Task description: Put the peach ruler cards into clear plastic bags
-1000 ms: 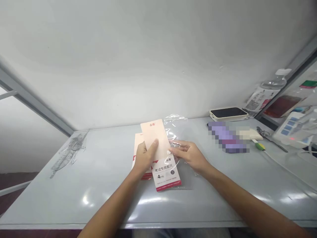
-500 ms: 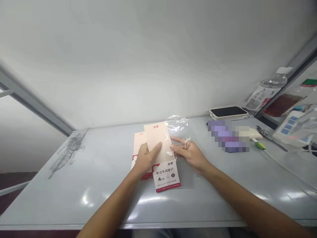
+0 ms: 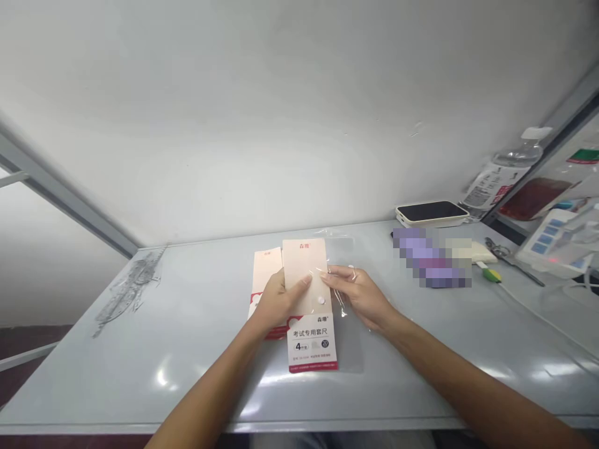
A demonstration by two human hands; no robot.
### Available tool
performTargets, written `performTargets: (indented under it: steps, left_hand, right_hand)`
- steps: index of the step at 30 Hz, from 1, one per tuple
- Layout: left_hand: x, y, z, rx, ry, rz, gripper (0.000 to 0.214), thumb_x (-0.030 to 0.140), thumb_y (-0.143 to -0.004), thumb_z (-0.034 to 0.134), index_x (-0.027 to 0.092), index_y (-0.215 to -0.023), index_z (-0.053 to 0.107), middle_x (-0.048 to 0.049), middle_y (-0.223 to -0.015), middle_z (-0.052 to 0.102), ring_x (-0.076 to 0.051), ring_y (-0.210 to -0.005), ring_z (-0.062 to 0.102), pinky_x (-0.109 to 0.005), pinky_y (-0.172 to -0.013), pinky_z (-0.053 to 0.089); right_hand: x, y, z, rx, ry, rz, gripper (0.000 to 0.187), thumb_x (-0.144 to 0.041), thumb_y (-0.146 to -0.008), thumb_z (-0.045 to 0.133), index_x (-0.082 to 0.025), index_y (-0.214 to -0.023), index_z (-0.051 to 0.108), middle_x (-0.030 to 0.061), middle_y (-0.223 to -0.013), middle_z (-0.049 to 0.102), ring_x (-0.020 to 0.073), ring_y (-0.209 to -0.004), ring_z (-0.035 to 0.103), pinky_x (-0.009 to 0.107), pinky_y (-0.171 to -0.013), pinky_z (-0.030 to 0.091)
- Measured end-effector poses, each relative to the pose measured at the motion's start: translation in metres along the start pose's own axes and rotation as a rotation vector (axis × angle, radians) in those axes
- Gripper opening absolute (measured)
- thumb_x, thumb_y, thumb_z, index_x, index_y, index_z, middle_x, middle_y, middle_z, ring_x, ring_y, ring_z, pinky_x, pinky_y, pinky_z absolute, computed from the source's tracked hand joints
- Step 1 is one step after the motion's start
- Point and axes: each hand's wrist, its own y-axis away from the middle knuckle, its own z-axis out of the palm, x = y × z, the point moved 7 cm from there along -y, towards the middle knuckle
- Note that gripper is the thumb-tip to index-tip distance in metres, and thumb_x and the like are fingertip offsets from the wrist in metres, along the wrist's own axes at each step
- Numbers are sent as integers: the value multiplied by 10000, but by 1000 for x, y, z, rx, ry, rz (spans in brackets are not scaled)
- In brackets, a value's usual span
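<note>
grip closed: left hand (image 3: 277,304) clasps a peach card packet (image 3: 304,274), long axis pointing straight ahead; right hand (image 3: 360,296) pinches a clear plastic bag (image 3: 350,346).

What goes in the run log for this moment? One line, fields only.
left hand: holding ruler-set packet | right hand: gripping clear plastic bag | nearby: second packet

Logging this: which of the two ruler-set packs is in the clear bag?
The centre one, held by the left hand inside the bag; the other pack lies to its left, no bag visible.
</note>
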Motion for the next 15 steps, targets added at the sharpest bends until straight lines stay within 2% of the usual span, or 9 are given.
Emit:
performTargets:
  steps: [5, 7, 11, 15]
  left_hand:
    - [3, 3, 2, 163, -60, 104, 368, 424, -798, 468, 168, -1049, 553, -95, -996, 633, -218, -884, 593, -317, -697, 487]
    - [4, 4, 3, 185, -61, 119, 373, 434, -808, 446, 177, -1062, 540, -88, -1015, 623, -211, -895, 584, -316, -712, 481]
    - [8, 3, 4, 150, 48, 96, 390, 471, -798, 442, 172, -1013, 567, -74, -937, 637, -191, -790, 601, -318, -692, 481]
    - [10, 1, -1, 64, 169, 76, 378, 500, -782, 447, 161, -775, 615, -39, -710, 615, -158, -621, 577, -298, -594, 477]
  right_hand:
    - [-1, 0, 6, -60, -52, -1, 292, -394, -665, 665, -193, -877, 676, 38, -823, 683, 178, -719, 623, 310, -699, 476]
    - [1, 1, 9, -79, -82, 7, 304, -393, -665, 665, -192, -893, 671, 43, -851, 683, 184, -750, 626, 320, -728, 473]
    - [2, 2, 9, -74, -80, 22, 265, -386, -669, 664, -183, -839, 676, 41, -811, 682, 181, -739, 622, 318, -723, 469]
    - [-7, 1, -2, -9, -73, -3, 198, -351, -667, 675, -169, -745, 667, 24, -711, 664, 149, -656, 601, 275, -634, 462]
